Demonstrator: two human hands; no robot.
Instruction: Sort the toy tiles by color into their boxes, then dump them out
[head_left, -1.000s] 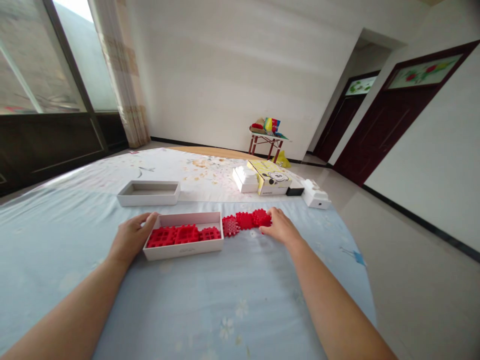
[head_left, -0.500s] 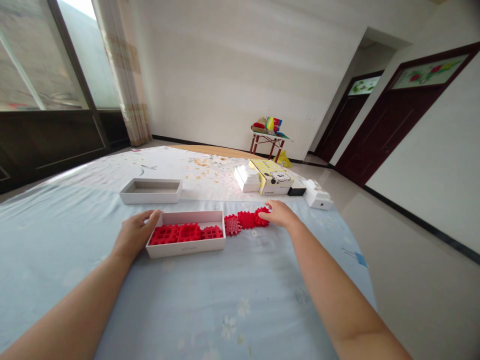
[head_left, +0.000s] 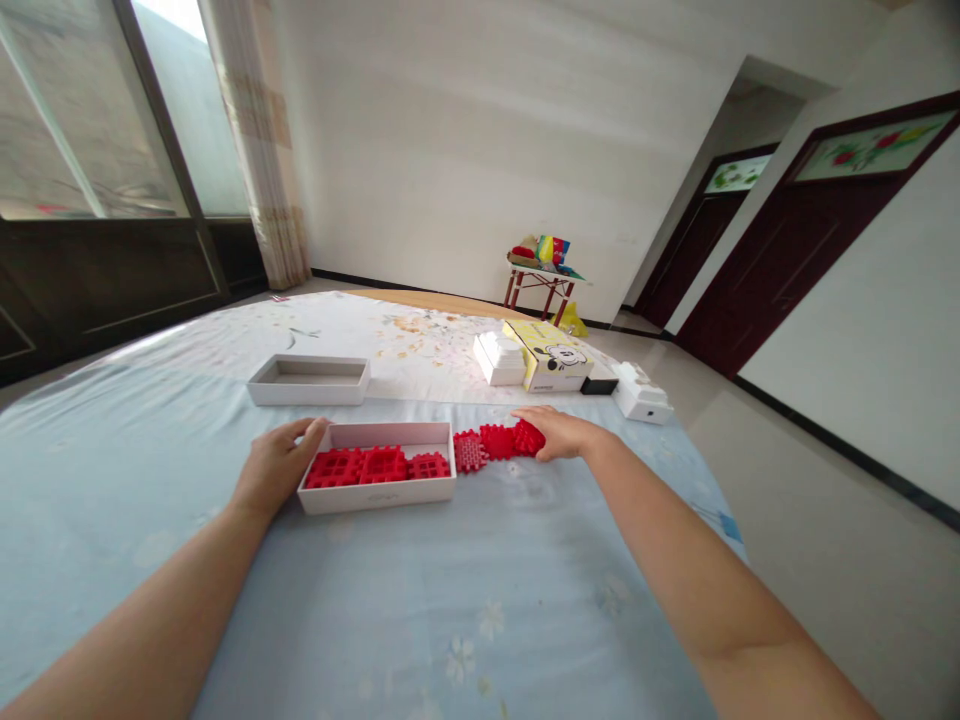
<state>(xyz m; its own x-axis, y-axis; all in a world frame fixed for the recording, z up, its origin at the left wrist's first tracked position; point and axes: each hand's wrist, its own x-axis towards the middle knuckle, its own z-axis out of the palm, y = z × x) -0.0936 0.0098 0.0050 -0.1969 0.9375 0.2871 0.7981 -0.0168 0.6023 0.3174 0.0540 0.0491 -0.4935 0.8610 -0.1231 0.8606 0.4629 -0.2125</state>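
A long white box (head_left: 330,502) stands on the cloth in front of me, with several red interlocking building blocks (head_left: 384,465) inside it. My left hand (head_left: 274,468) grips the box's left end, thumb over the rim. Off the box's right end, three more red blocks lie in a row: a studded one (head_left: 471,452) against the box, a middle one (head_left: 497,441) and an end block (head_left: 528,438). My right hand (head_left: 562,433) has its fingers around that end block, which is tilted; part of it is hidden.
An open white box (head_left: 307,396) stands behind the filled one. Farther back right are a white lid-like stack (head_left: 501,360), a yellow cartoon box (head_left: 559,365), a small black box (head_left: 600,386) and another white box (head_left: 643,395). The round table's edge curves at right.
My right hand has closed farther around the end block, which now sits tilted in the fingers. My left hand stays on the box. The whole view has shifted slightly.
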